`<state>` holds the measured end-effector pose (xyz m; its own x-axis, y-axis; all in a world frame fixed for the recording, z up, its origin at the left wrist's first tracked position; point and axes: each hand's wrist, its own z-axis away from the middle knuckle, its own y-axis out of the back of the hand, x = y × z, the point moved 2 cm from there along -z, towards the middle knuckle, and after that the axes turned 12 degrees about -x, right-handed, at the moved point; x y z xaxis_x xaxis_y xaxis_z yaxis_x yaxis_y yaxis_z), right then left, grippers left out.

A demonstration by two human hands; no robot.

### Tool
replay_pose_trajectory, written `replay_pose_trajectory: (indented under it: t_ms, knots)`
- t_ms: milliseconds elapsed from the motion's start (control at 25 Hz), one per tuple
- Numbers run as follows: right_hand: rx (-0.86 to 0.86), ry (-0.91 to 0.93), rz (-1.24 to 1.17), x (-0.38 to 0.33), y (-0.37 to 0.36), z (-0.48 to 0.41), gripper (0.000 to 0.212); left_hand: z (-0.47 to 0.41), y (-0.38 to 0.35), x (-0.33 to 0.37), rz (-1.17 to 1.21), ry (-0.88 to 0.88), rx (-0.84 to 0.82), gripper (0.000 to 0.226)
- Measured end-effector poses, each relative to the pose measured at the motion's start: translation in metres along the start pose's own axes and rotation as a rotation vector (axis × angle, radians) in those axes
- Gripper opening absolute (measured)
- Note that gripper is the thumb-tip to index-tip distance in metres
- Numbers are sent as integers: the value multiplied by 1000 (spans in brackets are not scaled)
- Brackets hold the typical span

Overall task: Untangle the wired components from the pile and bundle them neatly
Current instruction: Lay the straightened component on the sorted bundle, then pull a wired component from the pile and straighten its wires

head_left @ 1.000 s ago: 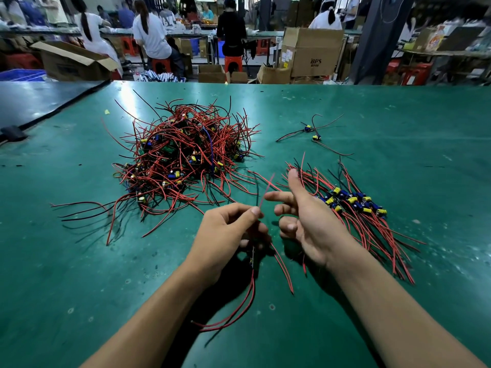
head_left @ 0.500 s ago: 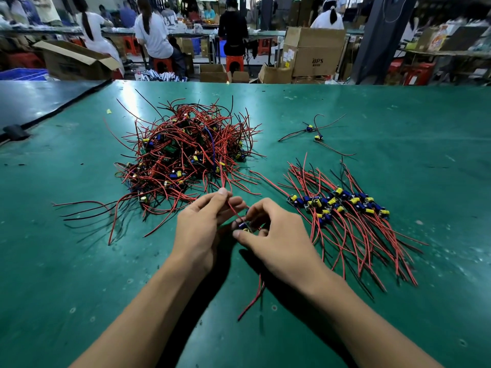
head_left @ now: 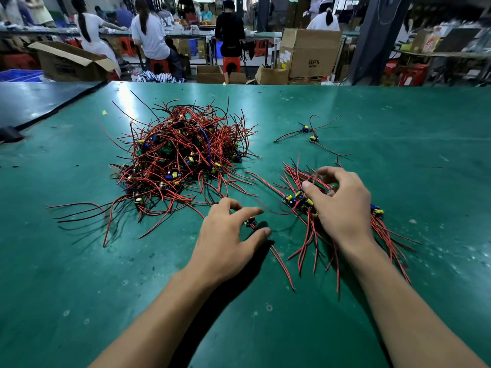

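Sorting is judged to be well short of halfway. Nearest, the left hand (head_left: 225, 237) is held palm-down over the bench (head_left: 398, 128), its fingers (head_left: 249, 210) spread wide and lightly bent, gripping nothing. One freed component (head_left: 250, 222) lies in the gap between forefinger and thumb, apparently untouched, with its red leads trailing back toward the person. It is set just beside the sorted bundle (head_left: 295, 201) but is not yet joined to it.

The right hand (head_left: 345, 208) is laid on that bundle, whose small boards are lined up in a row. The right fingers (head_left: 328, 171) are curled over the far leads and the thumb touches a board; whether the leads are gripped or only pressed cannot be told. No tie is seen on the bundle.

Farther left, the tangled pile (head_left: 183, 160) lies apart from both hands and is much the larger heap, so most of the work is left. Two loose components (head_left: 309, 134) lie beyond the bundle.
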<state>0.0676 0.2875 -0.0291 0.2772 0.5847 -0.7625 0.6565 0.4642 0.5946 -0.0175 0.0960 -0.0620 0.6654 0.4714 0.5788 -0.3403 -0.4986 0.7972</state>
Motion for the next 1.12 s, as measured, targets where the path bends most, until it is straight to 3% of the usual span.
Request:
replay_pose_trajectory:
  t_ms: [80, 200, 320, 440, 520, 680, 840, 1120]
  knots:
    - [-128, 129, -73, -11, -3, 3, 15, -1, -3, -3, -124, 48, -23, 43]
    - [-372, 274, -106, -26, -16, 16, 9, -2, -1, -5, -75, 72, 29, 33]
    - [-308, 356, -136, -34, -25, 25, 22, -4, 2, -9, -36, 46, 27, 20]
    - [-180, 435, -181, -41, -30, 32, 18, -3, 4, -9, -10, 26, 14, 17]
    - [-259, 463, -86, -41, -39, 36, 18, -3, 5, -10, 8, 43, 58, 18]
    - [-516, 287, 300, -32, -55, 42, 37, -3, 9, -17, 24, 121, 130, 27]
    - [-320, 149, 449, -33, -38, 39, 51, -2, 12, -17, 87, 144, 192, 32]
    - [-310, -95, 660, -18, -10, 25, 31, 1, 13, -10, 139, 70, 206, 32]
